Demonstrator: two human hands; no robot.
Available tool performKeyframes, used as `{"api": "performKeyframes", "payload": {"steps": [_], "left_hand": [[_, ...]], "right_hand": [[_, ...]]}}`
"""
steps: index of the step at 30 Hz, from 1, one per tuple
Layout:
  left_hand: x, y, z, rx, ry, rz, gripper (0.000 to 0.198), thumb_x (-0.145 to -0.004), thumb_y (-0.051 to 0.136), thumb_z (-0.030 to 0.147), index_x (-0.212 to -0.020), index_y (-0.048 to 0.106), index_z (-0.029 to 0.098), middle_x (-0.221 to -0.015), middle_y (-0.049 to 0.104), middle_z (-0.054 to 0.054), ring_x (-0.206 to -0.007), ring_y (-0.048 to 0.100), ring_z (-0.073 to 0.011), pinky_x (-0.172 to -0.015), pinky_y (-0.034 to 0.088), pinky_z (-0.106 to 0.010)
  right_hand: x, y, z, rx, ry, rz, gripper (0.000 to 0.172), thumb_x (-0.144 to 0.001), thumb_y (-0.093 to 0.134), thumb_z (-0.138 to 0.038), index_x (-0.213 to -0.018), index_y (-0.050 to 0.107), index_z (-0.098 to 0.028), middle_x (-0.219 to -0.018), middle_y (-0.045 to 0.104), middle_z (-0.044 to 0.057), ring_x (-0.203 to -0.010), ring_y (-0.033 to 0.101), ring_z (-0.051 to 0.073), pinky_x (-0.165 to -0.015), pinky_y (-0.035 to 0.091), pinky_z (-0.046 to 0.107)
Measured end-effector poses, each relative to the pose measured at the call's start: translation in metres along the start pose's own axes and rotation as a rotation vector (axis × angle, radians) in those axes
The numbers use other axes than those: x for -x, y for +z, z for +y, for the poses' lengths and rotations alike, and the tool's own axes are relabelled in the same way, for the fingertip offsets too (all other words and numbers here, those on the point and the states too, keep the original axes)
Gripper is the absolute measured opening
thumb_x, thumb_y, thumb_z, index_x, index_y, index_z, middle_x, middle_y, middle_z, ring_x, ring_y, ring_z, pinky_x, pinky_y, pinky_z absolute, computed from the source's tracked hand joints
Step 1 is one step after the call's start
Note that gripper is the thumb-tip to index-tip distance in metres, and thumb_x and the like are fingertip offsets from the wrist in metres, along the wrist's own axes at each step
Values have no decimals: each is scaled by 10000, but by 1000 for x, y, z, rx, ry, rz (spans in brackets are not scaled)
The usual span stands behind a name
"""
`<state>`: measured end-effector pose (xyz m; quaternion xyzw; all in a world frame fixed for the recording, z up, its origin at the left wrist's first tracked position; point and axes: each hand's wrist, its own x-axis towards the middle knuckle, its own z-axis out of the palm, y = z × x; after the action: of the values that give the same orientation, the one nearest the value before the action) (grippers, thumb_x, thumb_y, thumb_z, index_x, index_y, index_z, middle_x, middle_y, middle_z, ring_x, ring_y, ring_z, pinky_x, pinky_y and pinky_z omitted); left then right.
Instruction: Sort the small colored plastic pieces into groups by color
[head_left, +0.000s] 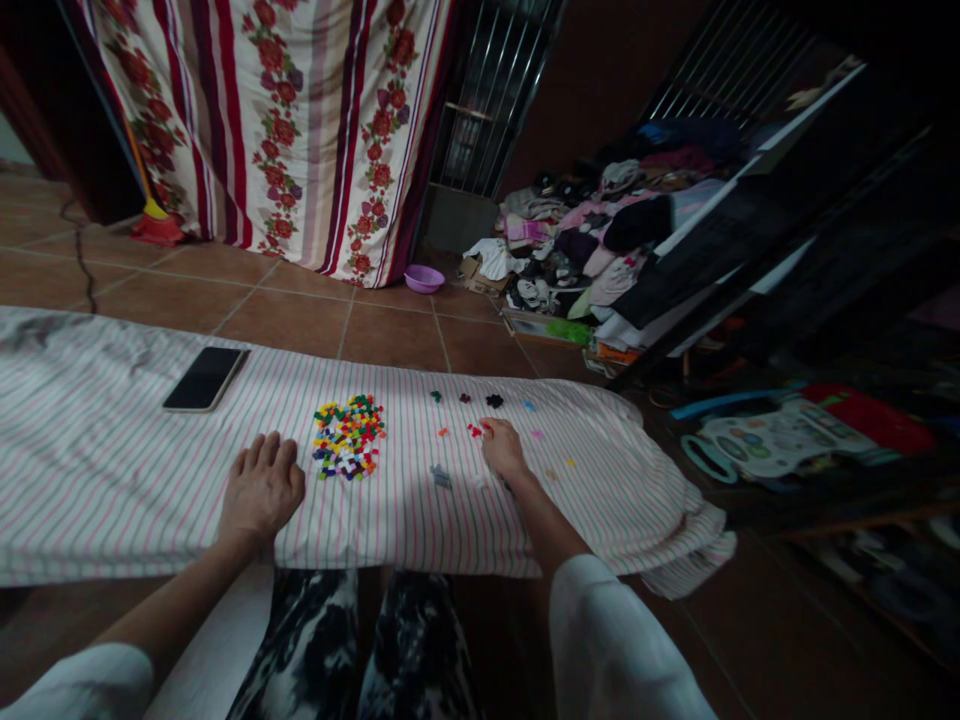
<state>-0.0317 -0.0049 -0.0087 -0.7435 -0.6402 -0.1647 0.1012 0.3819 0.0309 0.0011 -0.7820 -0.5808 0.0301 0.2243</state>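
On the striped cloth (405,520) lies a mixed pile of small coloured plastic pieces (349,438). My left hand (262,485) rests flat on the cloth, just left of that pile. Farther right, my right hand (504,448) has its fingers pinched together beside a few small red pieces (475,430); whether a piece is between the fingertips is too small to tell. Around it sit little groups: black pieces (494,401), brown ones (465,398), green ones (436,397), blue ones (529,405), orange (443,432), pink (537,434), grey (440,477) and a yellow piece (571,462).
A phone (204,380) lies on the cloth at the left. Beyond, on the tiled floor, are a purple basin (424,279), a heap of clothes (592,235) and a red dustpan (157,230) before a floral curtain (300,130).
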Motion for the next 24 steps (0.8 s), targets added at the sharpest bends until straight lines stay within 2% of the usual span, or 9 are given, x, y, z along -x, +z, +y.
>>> {"api": "performKeyframes", "payload": {"steps": [8, 15, 24], "left_hand": [[-1, -4, 2, -26, -8, -38, 414, -894, 382, 263, -1225, 594, 130, -1388, 566, -188, -1343, 475, -336, -1093, 371, -491], [-1, -4, 3, -36, -12, -33, 407, -899, 372, 271, -1212, 596, 138, -1383, 572, -178, -1336, 480, -334, -1093, 369, -481], [0, -1, 2, 33, -34, -36, 426, -888, 377, 272, -1228, 590, 128, -1392, 556, -196, -1353, 457, -335, -1112, 343, -499]], "right_hand": [[0, 4, -6, 28, -60, -93, 493, -779, 434, 55, -1128, 732, -125, -1112, 699, 125, -1069, 639, 185, -995, 437, 257], [3, -2, -5, 20, -78, -82, 449, -804, 492, 0, -1154, 723, -162, -1155, 701, 113, -1079, 641, 194, -1010, 437, 288], [4, -2, -6, 56, -47, -93, 402, -816, 547, -54, -1168, 708, -164, -1140, 701, 124, -1004, 657, 189, -954, 456, 272]]}}
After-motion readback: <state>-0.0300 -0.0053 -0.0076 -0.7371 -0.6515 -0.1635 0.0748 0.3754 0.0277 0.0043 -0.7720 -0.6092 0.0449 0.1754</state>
